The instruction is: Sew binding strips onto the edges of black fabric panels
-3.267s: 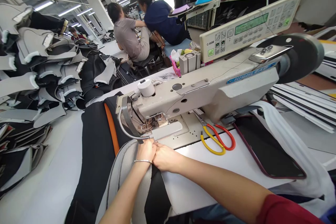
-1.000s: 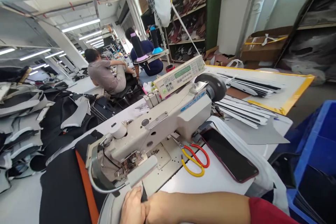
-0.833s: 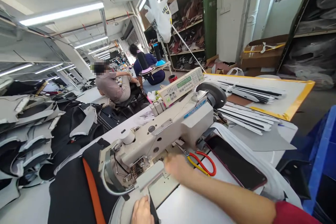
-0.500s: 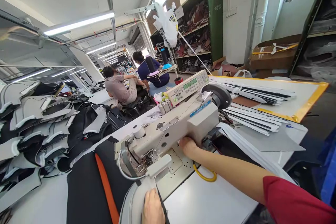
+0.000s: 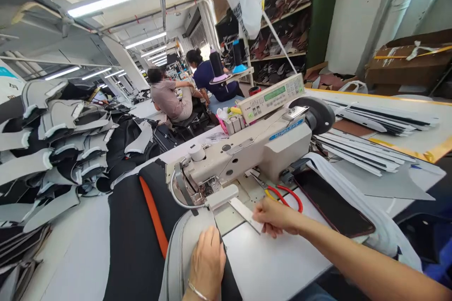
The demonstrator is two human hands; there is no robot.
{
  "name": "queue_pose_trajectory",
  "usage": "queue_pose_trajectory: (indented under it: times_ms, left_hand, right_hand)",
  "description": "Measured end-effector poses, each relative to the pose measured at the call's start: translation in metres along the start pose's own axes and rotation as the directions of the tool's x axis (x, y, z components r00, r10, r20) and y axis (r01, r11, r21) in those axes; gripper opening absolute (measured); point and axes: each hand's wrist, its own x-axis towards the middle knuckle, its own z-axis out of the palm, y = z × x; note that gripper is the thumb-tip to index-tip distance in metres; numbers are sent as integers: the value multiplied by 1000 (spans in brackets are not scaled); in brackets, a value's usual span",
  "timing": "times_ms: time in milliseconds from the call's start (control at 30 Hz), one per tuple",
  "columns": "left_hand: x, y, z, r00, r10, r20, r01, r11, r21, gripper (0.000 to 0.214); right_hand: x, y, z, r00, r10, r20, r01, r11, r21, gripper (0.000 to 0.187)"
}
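Across the middle stands a beige sewing machine (image 5: 286, 153). My left hand (image 5: 207, 261), with a bracelet at the wrist, lies over a curved light-grey stitched panel (image 5: 181, 244) in front of the needle area. Its fingers rest on the panel's top, near the black right edge. My right hand (image 5: 273, 216) is closed on the near end of a flat white strip (image 5: 243, 211), whose far end reaches the machine's white guard. What the strip is made of, I cannot tell. Scissors (image 5: 284, 195) with red and yellow handles lie just beyond that hand, under the machine arm.
A dark phone (image 5: 335, 202) and a white band (image 5: 339, 188) lie at right, by bundled strips (image 5: 356, 150). An orange strip (image 5: 153, 216) crosses black material (image 5: 130, 244). Grey pieces (image 5: 70, 141) are piled at left. Two people (image 5: 215, 80) sit beyond the machine.
My right hand has come out from under the machine arm toward me and now grips the white strip. The scissors and phone show more fully. My left hand stays on the panel.
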Motion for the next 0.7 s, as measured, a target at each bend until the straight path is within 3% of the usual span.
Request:
queue_pose_trajectory:
  times_ms: [33, 100, 167, 233, 300, 333, 367, 433, 467, 500, 567, 700]
  left_hand:
    - [0, 1, -7, 999, 25, -40, -24, 1000, 16, 32]
    - [0, 0, -17, 991, 102, -85, -99, 994, 37, 36]
    - [-4, -4, -25, 975, 195, -104, -195, 981, 11, 37]
    - [-9, -13, -31, 963, 236, -129, -244, 969, -43, 35]
    - [-12, -23, -35, 967, 212, -140, -227, 969, -100, 35]
    - [-11, -27, -37, 972, 192, -135, -209, 970, -122, 36]
    - [-9, -31, -37, 976, 178, -127, -195, 970, -144, 37]
    - [-3, -37, -33, 984, 158, -83, -171, 969, -179, 36]
    - [1, -38, -29, 987, 155, -50, -162, 969, -186, 35]
    - [4, -39, -24, 987, 159, -15, -159, 970, -183, 34]
    - [8, -40, -12, 981, 190, 46, -182, 972, -149, 34]
    - [7, -40, 11, 957, 278, 89, -277, 961, -22, 34]
  right_hand:
    - [-7, -3, 13, 995, -4, 96, -16, 978, 210, 12]
    - [-16, -11, 37, 960, -102, 262, -51, 854, 518, 11]
    - [-19, -20, 53, 874, -280, 398, 5, 823, 567, 17]
    - [-13, -27, 60, 816, -416, 402, 245, 878, 412, 20]
    - [1, -30, 62, 804, -542, 246, 556, 831, 12, 18]
    - [9, -30, 64, 760, -632, 152, 649, 727, -223, 14]
    - [17, -30, 66, 678, -728, 102, 694, 588, -417, 12]
    - [32, -28, 74, 503, -852, 144, 717, 319, -620, 15]
    - [38, -26, 79, 448, -876, 181, 715, 229, -661, 17]
    - [42, -25, 84, 422, -883, 207, 702, 174, -690, 17]
    - [48, -21, 92, 422, -876, 233, 669, 128, -732, 17]
    - [51, -15, 96, 418, -880, 224, 662, 127, -739, 16]
